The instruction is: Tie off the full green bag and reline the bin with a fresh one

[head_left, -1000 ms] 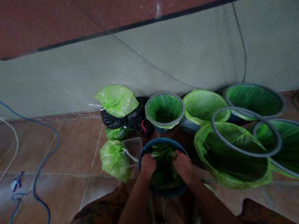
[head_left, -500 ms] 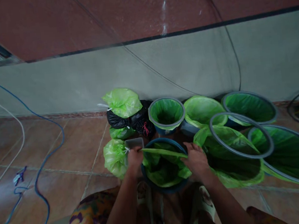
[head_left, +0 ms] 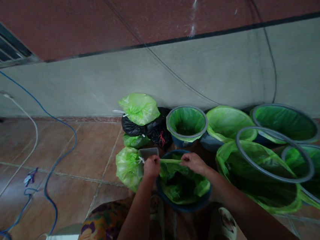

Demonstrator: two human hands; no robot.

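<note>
My left hand [head_left: 151, 167] is closed on the edge of a green plastic bag [head_left: 173, 188], at the left of a blue bin [head_left: 164, 200]. My right hand [head_left: 193, 163] pinches the same edge farther right, so a taut strip of bag runs between the two hands over the bin's far side. The rest of the bag lies loosely inside the bin, and its bottom is dark. Beside my left hand are a clear plastic container [head_left: 149, 153] and a tied green bag [head_left: 127, 167].
Several bins with green liners stand to the right, among them a small bin [head_left: 188, 136] near the wall. A loose grey ring [head_left: 275, 154] rests across two of them. Tied black bags [head_left: 134, 127] are stacked by the wall. A blue cord [head_left: 49, 164] snakes over the tiled floor.
My right hand has moved left along the bag's edge, closer to my left hand, and the stretched strip is shorter. The view has shifted a little to the left.
</note>
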